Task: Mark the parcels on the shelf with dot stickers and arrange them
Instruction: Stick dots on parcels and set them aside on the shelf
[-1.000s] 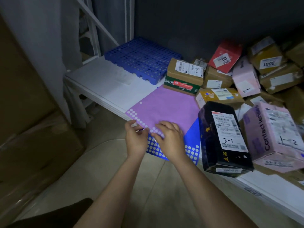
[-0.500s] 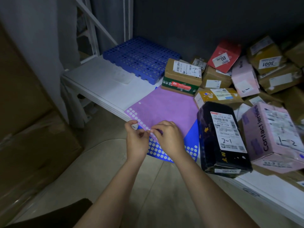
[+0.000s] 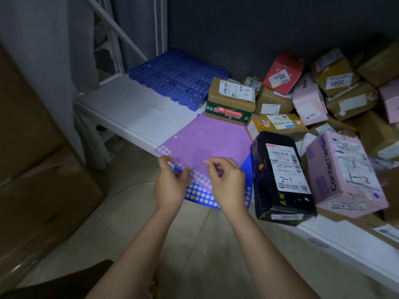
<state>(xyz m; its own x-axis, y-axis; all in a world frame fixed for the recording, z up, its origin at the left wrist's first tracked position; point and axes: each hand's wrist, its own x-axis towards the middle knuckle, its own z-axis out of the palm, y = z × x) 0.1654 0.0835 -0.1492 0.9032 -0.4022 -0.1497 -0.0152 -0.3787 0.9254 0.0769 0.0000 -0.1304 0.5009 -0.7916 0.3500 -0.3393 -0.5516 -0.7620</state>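
Note:
A purple dot-sticker sheet (image 3: 205, 141) lies on the white shelf (image 3: 129, 113), over a blue dot-sticker sheet (image 3: 200, 196) that juts past the front edge. My left hand (image 3: 170, 184) pinches the purple sheet's near corner. My right hand (image 3: 226, 184) hovers just above the sheet with thumb and forefinger pinched together, apparently on a small purple dot sticker that is too small to see clearly. To the right stand a black parcel marked 2-1 (image 3: 278, 175) and a pink "Contact lenses" parcel marked 1-2 (image 3: 343, 169) with a blue dot near its corner.
A blue perforated plastic pallet (image 3: 177, 76) lies at the shelf's back left. Several brown, pink and red parcels (image 3: 282, 72) are heaped at the back right. A brown box with a green band (image 3: 231, 100) sits behind the purple sheet. Large cartons (image 3: 32, 169) stand on the floor at left.
My right hand has lifted off the purple sheet's near edge and drawn slightly right with fingers pinched. My left hand still holds the sheet's corner.

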